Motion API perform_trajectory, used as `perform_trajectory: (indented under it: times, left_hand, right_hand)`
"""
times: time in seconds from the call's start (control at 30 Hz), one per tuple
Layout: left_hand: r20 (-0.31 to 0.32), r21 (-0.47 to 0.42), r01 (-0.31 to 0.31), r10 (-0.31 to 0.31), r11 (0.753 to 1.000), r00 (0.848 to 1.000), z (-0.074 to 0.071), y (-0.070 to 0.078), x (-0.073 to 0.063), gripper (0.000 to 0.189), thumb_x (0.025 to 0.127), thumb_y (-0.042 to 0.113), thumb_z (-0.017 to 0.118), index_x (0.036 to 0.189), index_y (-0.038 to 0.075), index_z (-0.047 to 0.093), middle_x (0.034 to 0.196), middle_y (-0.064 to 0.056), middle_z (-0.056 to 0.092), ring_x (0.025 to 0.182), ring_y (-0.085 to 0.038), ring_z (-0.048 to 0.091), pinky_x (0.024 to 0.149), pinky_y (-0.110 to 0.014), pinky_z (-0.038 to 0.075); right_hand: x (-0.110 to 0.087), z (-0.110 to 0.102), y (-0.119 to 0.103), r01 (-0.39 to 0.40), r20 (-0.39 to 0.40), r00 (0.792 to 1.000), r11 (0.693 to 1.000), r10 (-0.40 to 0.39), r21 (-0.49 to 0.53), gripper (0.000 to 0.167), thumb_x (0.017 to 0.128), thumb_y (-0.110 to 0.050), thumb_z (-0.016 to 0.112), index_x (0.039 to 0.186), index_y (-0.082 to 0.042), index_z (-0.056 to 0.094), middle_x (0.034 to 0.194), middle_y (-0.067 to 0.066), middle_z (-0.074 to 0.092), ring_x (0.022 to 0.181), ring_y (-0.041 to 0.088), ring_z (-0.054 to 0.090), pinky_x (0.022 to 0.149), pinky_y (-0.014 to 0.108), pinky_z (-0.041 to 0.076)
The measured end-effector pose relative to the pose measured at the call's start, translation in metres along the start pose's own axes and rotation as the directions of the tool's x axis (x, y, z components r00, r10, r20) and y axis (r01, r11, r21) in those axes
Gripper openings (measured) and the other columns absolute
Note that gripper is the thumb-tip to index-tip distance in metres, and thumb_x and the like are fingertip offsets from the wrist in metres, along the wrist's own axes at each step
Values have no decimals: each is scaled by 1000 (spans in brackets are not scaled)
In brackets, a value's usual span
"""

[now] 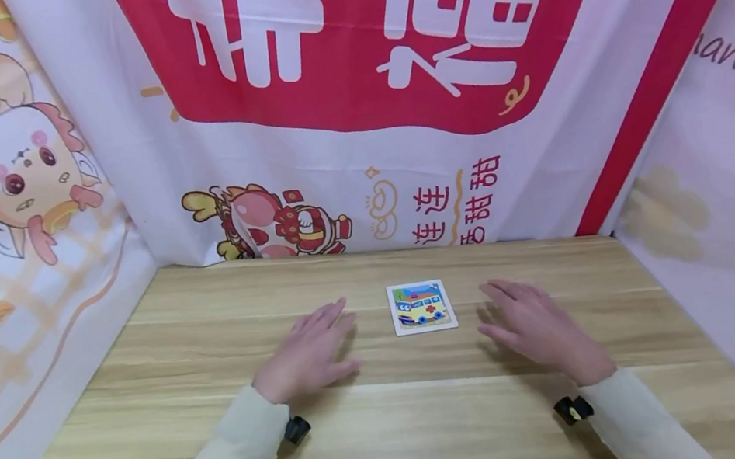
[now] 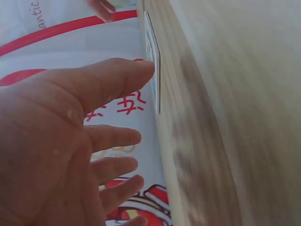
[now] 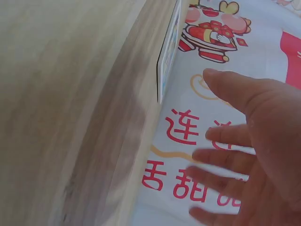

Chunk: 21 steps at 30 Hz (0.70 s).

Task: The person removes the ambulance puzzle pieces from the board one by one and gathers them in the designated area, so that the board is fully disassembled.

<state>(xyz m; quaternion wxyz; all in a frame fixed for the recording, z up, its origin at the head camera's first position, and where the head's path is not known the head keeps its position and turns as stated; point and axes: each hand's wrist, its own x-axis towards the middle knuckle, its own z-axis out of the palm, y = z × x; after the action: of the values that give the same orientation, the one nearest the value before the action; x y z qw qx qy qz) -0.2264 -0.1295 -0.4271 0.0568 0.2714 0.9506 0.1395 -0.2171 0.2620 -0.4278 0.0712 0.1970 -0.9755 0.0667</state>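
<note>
A small square picture puzzle (image 1: 422,306) with a white border lies flat on the wooden table, showing a yellow ambulance with a red cross. To its left hovers my left hand (image 1: 307,352), fingers spread and holding nothing. On the other side my right hand (image 1: 536,323) is also apart from the puzzle, its fingers extended. Seen edge-on, the puzzle (image 2: 154,61) appears beyond the thumb in the left wrist view. The right wrist view shows the puzzle (image 3: 168,52) as a thin slab past the right hand (image 3: 254,146).
The wood-grain table (image 1: 398,445) ends at a white cloth backdrop (image 1: 299,145) with red patches and printed characters. A cartoon-printed cloth (image 1: 11,256) stands at the left and another printed cloth (image 1: 731,210) at the right. A black wrist camera (image 1: 297,430) sits at the left cuff.
</note>
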Motion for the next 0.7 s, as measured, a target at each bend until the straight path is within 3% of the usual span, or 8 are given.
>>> perform_trajectory:
  times: [0.17,0.43,0.7]
  left_hand:
    - [8,-48,-15,16,999,1000,3,1,28,75,98,39,73,158,4,45,171,-19,34,158,-39,34,129,-60,28]
    - [25,-141,33,-30,989,999,8,9,70,74,97,36,76,156,3,46,163,-17,45,151,-36,43,127,-53,35]
    - [-3,-226,9,-9,974,1000,12,3,102,65,97,28,76,150,-1,52,149,-16,55,141,-32,50,123,-46,42]
  right_hand:
    - [21,1,-8,43,21,999,996,-45,73,64,99,-41,74,149,-4,57,149,20,60,138,40,57,115,60,48]
    - [74,1,-27,86,123,987,984,-105,155,52,99,-33,76,140,-2,64,142,17,66,135,36,60,115,54,50]
    - [125,1,-46,199,195,951,957,-241,211,41,96,-19,79,131,0,69,129,17,72,117,30,68,106,46,57]
